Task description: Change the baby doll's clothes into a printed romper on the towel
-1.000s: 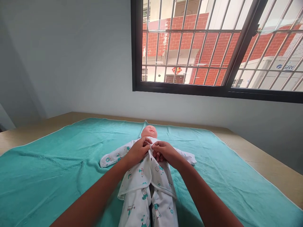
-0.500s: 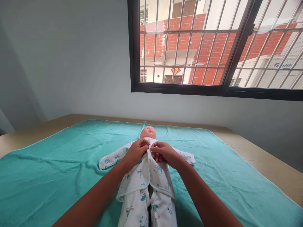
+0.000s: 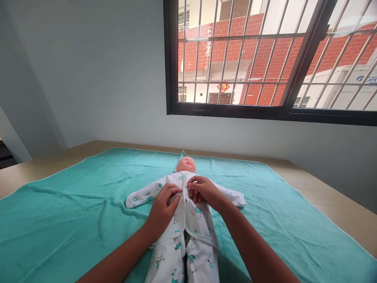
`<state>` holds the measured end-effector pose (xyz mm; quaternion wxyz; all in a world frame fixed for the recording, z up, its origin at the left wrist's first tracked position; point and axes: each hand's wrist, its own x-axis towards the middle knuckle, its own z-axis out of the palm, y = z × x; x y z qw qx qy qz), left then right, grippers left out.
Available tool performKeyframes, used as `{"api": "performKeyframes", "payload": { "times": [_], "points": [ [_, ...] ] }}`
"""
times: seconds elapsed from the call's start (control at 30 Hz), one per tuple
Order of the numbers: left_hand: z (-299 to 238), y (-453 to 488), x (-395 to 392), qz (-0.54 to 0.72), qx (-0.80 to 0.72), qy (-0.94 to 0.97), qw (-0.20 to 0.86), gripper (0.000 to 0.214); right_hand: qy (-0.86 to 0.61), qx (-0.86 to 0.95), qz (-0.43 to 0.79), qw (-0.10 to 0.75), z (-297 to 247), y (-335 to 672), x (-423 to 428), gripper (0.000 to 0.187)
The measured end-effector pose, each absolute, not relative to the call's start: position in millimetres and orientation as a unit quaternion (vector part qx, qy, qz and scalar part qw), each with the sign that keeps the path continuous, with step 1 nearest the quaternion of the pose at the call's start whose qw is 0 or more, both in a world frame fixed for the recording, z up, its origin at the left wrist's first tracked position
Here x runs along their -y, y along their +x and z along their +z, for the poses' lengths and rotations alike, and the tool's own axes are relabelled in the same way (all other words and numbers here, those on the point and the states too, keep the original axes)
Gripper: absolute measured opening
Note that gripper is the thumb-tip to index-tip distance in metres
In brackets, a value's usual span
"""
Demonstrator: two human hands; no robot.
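Note:
A baby doll (image 3: 186,164) lies on its back, head away from me, arms stretched out to both sides. It wears a white baby jacket (image 3: 196,224) with green and dark prints and matching trousers (image 3: 167,259). My right hand (image 3: 202,190) pinches the front edge of the jacket at the chest, thumb against index finger; the exact bit between the fingertips is hidden. On the left half of the jacket lies my left hand (image 3: 165,206), its thumb apart from the fingers and the fingertips touching the cloth near the front opening.
A green blanket (image 3: 88,196) is spread under the doll on a wooden table (image 3: 318,188). Behind the table stands a grey-white wall (image 3: 118,78) with a black-framed, barred window (image 3: 229,108) at the upper right.
My left hand has let go of the jacket's front edge and moved down and left onto the cloth. My right hand keeps its pinch at the chest. The view has shifted slightly.

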<state>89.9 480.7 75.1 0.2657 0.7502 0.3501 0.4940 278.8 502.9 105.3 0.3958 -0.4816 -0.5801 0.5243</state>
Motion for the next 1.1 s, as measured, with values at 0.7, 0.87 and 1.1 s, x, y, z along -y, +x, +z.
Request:
{"api": "performKeyframes", "payload": {
  "times": [0.7, 0.87, 1.1],
  "points": [
    [79.4, 86.7, -471.5, 0.414, -0.309, 0.821, 0.245, 0.012, -0.641, 0.719, 0.085, 0.256, 93.0, 250.7, -423.3, 0.026],
    [78.1, 88.0, -469.0, 0.403, -0.319, 0.835, 0.197, 0.007, -0.636, 0.711, 0.096, 0.283, 93.2, 252.3, -428.5, 0.025],
    [86.8, 93.7, -457.2, 0.436, -0.345, 0.804, 0.211, 0.009, -0.577, 0.633, 0.327, 0.399, 94.4, 264.2, -437.9, 0.024]
  ]
}}
